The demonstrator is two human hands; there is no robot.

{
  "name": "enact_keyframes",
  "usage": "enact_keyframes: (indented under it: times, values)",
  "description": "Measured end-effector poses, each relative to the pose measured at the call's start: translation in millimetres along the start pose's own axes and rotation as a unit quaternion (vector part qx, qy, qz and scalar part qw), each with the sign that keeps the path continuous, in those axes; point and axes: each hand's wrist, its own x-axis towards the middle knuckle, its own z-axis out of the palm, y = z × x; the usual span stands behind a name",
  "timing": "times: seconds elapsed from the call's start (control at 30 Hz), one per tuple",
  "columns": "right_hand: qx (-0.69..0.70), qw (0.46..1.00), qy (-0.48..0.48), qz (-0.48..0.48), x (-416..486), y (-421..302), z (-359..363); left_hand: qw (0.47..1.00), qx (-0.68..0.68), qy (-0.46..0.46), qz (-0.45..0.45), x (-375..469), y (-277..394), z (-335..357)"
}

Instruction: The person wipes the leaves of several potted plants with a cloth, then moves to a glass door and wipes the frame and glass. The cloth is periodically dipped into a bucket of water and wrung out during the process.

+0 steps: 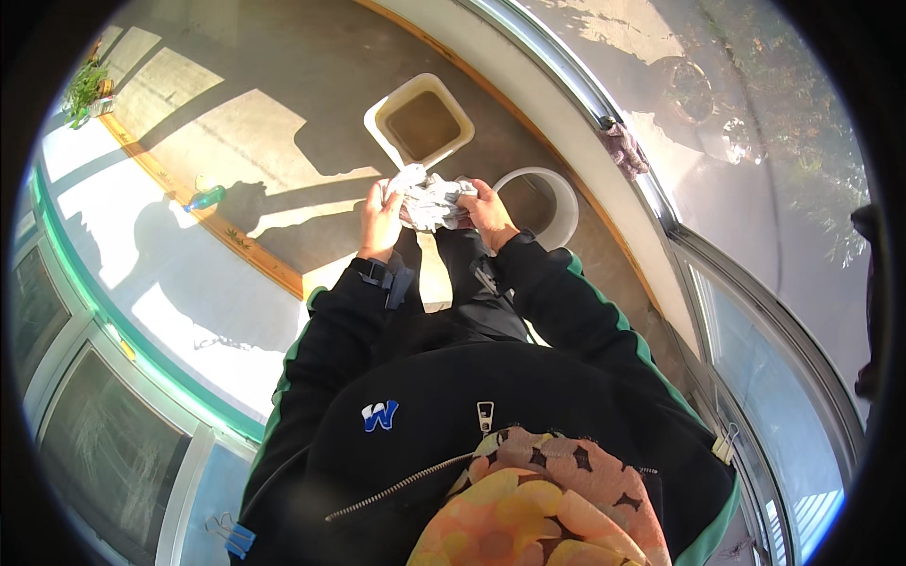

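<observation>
A crumpled white cloth (433, 201) is bunched between my two hands in front of my legs. My left hand (380, 221) grips its left side with the thumb on top. On the other side my right hand (488, 214) pinches the cloth's right edge. Just beyond the cloth stands a cream square-rimmed bucket (379, 120) holding murky brown water (425, 126). Close by my right hand is a round white bucket (566, 205); its inside is partly seen and what it holds is unclear.
A green plastic bottle (207, 198) lies by the wooden baseboard (272, 265) on the left. Potted greenery (83, 88) stands farther off. To the right, a rag (624, 150) hangs on the metal frame (662, 205) of a sliding window. Glazed panels (113, 453) line the left wall.
</observation>
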Motion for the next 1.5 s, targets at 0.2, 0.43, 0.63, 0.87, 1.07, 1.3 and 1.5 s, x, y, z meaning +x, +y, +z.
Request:
enact_keyframes:
  times: [0.2, 0.43, 0.63, 0.87, 1.07, 1.3, 1.5]
  values:
    - [0.123, 0.991, 0.059, -0.006, 102, 27, -6, 0.993, 0.069, -0.045, -0.079, 114, -50, -2]
    - [0.1, 0.99, 0.099, -0.002, 195, 60, -2, 0.936, 0.322, -0.129, -0.054, 238, -114, 9]
    - [0.252, 0.961, 0.093, 0.063, 191, 97, -15, 0.793, 0.569, -0.215, -0.037, 291, -134, 29]
    - [0.314, 0.944, 0.063, 0.081, 143, 159, 20, 0.604, 0.687, -0.404, 0.016, 351, -197, 85]
    - [0.292, 0.942, 0.104, 0.13, 173, 186, 3, 0.586, 0.731, -0.267, 0.226, 421, -303, 113]
    - [0.301, 0.95, 0.053, 0.062, 188, 179, -1, 0.54, 0.699, -0.45, 0.131, 429, -326, 126]
    - [0.326, 0.943, 0.029, 0.054, 195, 171, 5, 0.646, 0.588, -0.476, 0.105, 433, -279, 104]
